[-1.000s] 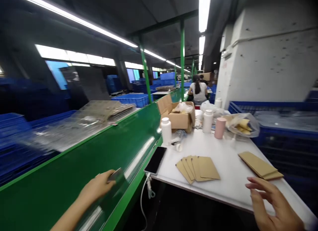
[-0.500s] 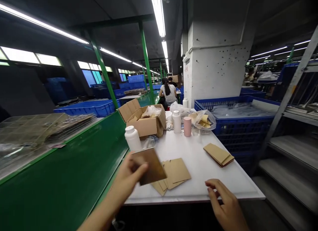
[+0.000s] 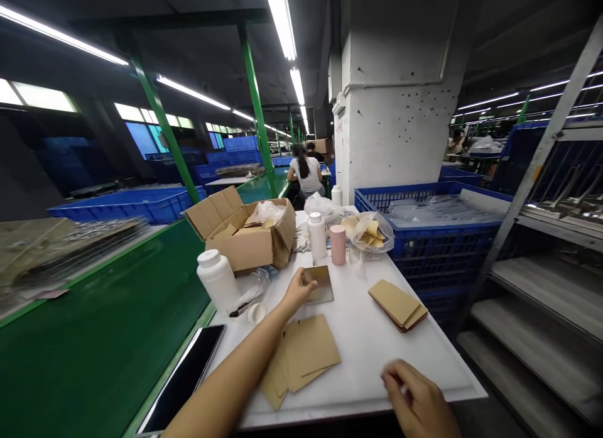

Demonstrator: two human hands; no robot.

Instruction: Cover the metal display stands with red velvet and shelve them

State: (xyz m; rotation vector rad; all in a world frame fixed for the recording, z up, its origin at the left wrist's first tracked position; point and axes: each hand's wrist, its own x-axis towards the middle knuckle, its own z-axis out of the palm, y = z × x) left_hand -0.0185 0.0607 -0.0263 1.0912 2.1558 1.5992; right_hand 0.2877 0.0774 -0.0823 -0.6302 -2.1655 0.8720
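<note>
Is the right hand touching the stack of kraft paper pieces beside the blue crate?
No, the right hand is low at the near edge of the view, apart from the stack of kraft paper pieces.

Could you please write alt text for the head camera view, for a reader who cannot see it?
A person's left hand rests on a flat brown card on a white table, the right hand near its front edge. Loose tan kraft-paper envelopes, a white plastic bottle and an open cardboard box sit nearby, beside a green conveyor belt.
</note>
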